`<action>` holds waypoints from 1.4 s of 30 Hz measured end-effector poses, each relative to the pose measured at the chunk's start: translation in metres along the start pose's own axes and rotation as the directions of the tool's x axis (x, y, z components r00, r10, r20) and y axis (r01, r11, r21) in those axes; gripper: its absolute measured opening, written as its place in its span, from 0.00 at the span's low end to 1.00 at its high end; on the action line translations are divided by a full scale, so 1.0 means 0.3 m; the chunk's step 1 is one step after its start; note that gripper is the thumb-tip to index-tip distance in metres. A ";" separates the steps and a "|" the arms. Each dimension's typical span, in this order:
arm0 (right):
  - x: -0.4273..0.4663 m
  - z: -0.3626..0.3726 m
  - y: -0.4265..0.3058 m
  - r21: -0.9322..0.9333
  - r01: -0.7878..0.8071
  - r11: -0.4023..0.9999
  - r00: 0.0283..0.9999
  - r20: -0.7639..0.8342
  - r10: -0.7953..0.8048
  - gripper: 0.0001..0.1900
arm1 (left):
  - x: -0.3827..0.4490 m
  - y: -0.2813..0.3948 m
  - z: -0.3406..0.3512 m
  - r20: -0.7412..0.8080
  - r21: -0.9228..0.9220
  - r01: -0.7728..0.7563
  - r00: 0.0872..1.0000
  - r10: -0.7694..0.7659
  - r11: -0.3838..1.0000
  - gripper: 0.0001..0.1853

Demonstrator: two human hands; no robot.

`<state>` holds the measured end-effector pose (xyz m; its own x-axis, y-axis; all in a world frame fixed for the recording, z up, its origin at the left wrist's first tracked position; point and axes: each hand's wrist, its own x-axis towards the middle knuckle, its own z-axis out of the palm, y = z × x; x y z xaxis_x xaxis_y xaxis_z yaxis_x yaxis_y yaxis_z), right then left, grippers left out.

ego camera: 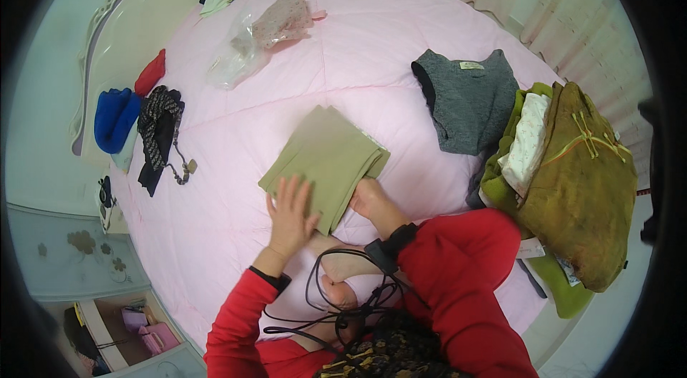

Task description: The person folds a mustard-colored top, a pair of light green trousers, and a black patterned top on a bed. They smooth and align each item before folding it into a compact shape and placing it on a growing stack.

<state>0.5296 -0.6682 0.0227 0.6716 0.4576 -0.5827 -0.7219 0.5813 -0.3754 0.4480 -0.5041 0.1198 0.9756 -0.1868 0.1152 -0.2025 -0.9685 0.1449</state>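
Note:
A folded khaki-green garment [322, 158] lies on the pink quilt [236, 163] in front of my crossed legs. My left hand [290, 211] rests flat on its near left part, with the fingers spread. At the right edge my right hand [370, 198] has its fingers at the folded layers, the fingertips partly hidden by the cloth. Whether those fingers pinch the fabric firmly is hard to see. Black cables [349, 313] hang in loops over my lap, just below the garment.
To the right lie a grey knitted vest [472, 104] and a pile with an olive-brown garment [579, 195]. A clear plastic bag [236, 64] is at the back left. Blue cloth [115, 120], a red cloth [150, 75] and a patterned black scarf [155, 126] lie near the headboard [129, 18]. An open drawer [118, 335] is lower left.

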 end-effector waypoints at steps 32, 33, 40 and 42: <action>-0.061 -0.002 -0.080 -0.151 0.084 0.985 0.996 0.046 -0.078 0.22 | 0.149 -0.309 0.104 0.706 -0.703 0.709 0.704 0.073 -0.043 0.27; -0.066 0.003 -0.083 -0.175 0.080 0.981 0.996 0.049 -0.073 0.21 | 0.125 -0.295 0.093 0.735 -0.674 0.736 0.677 0.044 -0.066 0.27; -0.091 0.048 -0.113 -0.276 0.151 0.949 0.983 0.140 -0.116 0.17 | 0.016 -0.251 0.036 0.677 -0.732 0.664 0.735 -0.048 -0.156 0.26; -0.097 0.072 -0.152 -0.322 0.181 0.929 0.982 0.117 -0.150 0.17 | 0.035 -0.237 0.005 0.659 -0.750 0.648 0.750 -0.057 -0.136 0.26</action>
<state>0.5465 -0.6935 0.0725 0.7873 0.4405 -0.4314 -0.6033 0.4060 -0.6864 0.4726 -0.4375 0.1092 0.7991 -0.1935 -0.5692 0.5962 0.1341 0.7915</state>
